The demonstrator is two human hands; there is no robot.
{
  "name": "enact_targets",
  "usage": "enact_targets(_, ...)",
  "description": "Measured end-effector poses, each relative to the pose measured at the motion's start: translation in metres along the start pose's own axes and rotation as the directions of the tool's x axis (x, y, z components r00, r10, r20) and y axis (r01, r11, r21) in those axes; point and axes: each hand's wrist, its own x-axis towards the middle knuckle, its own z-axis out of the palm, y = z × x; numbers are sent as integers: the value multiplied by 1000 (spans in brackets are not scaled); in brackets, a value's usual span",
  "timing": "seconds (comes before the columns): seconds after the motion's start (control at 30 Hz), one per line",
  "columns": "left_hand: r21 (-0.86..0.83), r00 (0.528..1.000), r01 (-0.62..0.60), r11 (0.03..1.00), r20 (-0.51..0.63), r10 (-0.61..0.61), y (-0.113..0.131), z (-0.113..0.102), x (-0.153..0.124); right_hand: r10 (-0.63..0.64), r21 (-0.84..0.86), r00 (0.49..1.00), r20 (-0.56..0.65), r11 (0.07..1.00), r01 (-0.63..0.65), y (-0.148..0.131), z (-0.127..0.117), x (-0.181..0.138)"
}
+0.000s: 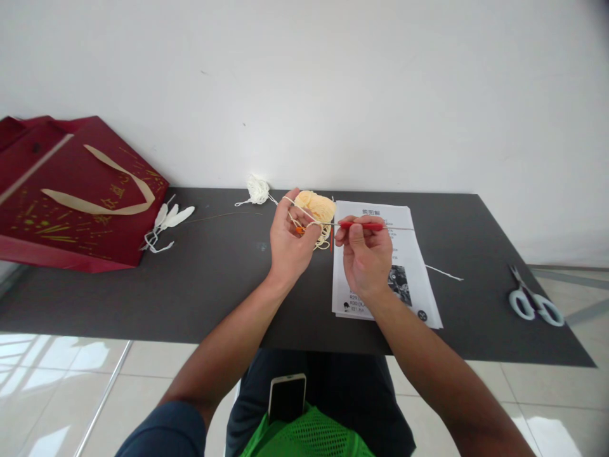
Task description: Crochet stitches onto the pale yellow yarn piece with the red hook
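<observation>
My left hand [289, 240] is raised over the dark table [214, 279], fingers closed on a pale yellow crocheted piece [316, 209] with cream yarn looped over the fingers. An orange marker shows at my fingertips. My right hand [365, 252] pinches a crochet hook with a red handle [361, 225]. The hook's metal shaft lies level and points left into the yellow piece. A strand of yarn runs back to a small white crocheted piece [258, 189] at the table's far edge.
A printed pattern sheet [409, 266] lies under my right hand. Scissors with pale handles [533, 299] rest at the right. A red gift bag [71, 190] lies at the left, white feather-like pieces [169, 222] beside it. A phone [287, 397] sits on my lap.
</observation>
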Motion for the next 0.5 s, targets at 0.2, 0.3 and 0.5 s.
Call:
enact_targets(0.2, -10, 999, -40, 999, -5, 40, -4, -2, 2, -97, -18, 995, 23, 995, 98, 3, -4, 2)
enact_targets(0.3, -12, 998, -65, 998, -6, 65, -7, -2, 3, -138, 0, 989, 44, 990, 138, 5, -6, 2)
enact_targets(0.5, 4, 998, -65, 998, -17, 65, -6, -2, 2, -175, -88, 984, 23, 980, 176, 7, -7, 1)
